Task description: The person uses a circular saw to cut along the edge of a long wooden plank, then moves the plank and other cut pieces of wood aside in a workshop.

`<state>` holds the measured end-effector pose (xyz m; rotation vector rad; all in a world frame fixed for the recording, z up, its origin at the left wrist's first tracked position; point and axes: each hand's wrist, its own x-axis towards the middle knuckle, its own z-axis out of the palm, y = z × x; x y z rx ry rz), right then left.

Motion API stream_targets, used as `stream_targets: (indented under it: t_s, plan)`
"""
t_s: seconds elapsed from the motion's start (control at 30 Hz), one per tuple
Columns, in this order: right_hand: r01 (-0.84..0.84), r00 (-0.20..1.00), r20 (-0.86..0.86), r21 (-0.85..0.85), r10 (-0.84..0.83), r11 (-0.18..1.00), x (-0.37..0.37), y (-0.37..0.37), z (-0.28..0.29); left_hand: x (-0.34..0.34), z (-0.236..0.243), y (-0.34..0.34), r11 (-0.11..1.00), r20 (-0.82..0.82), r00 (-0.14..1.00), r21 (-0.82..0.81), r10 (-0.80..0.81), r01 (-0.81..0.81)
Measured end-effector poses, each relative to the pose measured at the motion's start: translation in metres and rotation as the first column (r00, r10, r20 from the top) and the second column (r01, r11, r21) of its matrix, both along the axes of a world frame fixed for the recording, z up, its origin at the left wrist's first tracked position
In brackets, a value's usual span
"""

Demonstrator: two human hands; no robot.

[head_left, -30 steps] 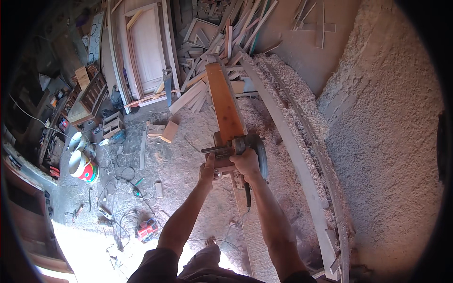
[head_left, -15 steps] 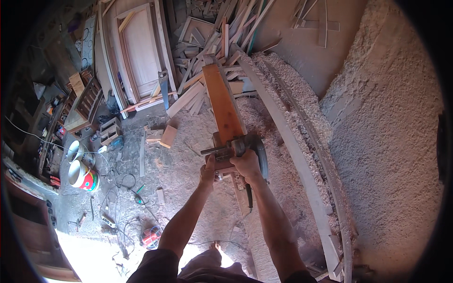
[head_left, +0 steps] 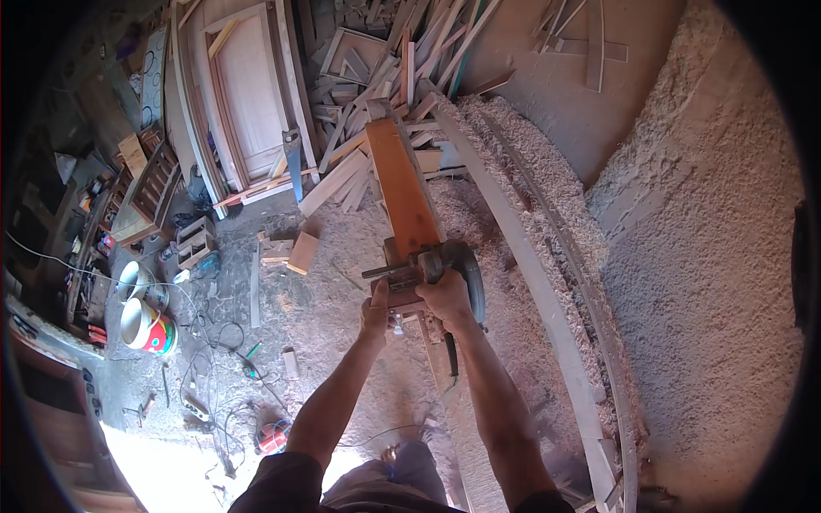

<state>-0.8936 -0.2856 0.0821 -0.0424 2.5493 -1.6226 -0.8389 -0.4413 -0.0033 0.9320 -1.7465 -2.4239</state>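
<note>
A dark circular saw (head_left: 466,272) with a rounded guard rests on an orange-brown wooden board (head_left: 402,184). My right hand (head_left: 446,299) is wrapped round its handle. At the left side of the saw, my left hand (head_left: 375,315) is closed on the base, thumb on top. The board lies lengthwise on a longer, rough beam (head_left: 470,453), which runs toward me beneath my arms. From the saw's rear hangs a dark cord (head_left: 451,352). The blade and the saw's underside are hidden.
Long pale planks (head_left: 547,312) lie on wood shavings at the right. Ahead are a heap of offcuts (head_left: 359,94), a door panel (head_left: 248,94) and a handsaw (head_left: 293,162). Buckets (head_left: 141,323), tangled cables (head_left: 205,368) and a red tool (head_left: 272,438) are on the left floor.
My legs have shifted, with a knee now further forward at the bottom. The view has turned slightly. Both hands keep their hold, and the saw stays at about the same place on the board.
</note>
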Motion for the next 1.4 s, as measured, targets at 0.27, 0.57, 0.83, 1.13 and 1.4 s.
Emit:
stream_targets:
  t_s: [0.27, 0.57, 0.83, 1.13, 1.4]
  plan:
    - [-0.026, 0.997, 0.076, -0.027, 0.028, 0.999, -0.024, -0.01, 0.013, -0.024, 0.005, -0.009, 1.0, -0.036, 0.999, -0.002, 0.028, -0.028]
    - [-0.023, 0.999, 0.036, -0.023, 0.024, 0.999, -0.054, -0.024, 0.009, -0.057, -0.003, -0.021, 0.997, -0.031, 0.999, 0.066, 0.028, -0.026]
    - [-0.055, 0.998, 0.024, -0.038, 0.056, 0.998, -0.079, -0.031, 0.001, -0.077, -0.002, -0.028, 0.996, 0.009, 0.996, -0.006, 0.089, -0.089]
    - [-0.051, 0.999, -0.017, -0.038, 0.05, 0.998, -0.101, -0.043, -0.002, -0.1, -0.002, -0.039, 0.997, -0.029, 0.997, 0.013, 0.07, -0.07]
    - [-0.015, 1.0, 0.008, -0.008, 0.015, 1.0, -0.123, -0.054, -0.002, -0.123, -0.011, -0.05, 0.997, 0.017, 0.998, -0.041, 0.059, -0.059]
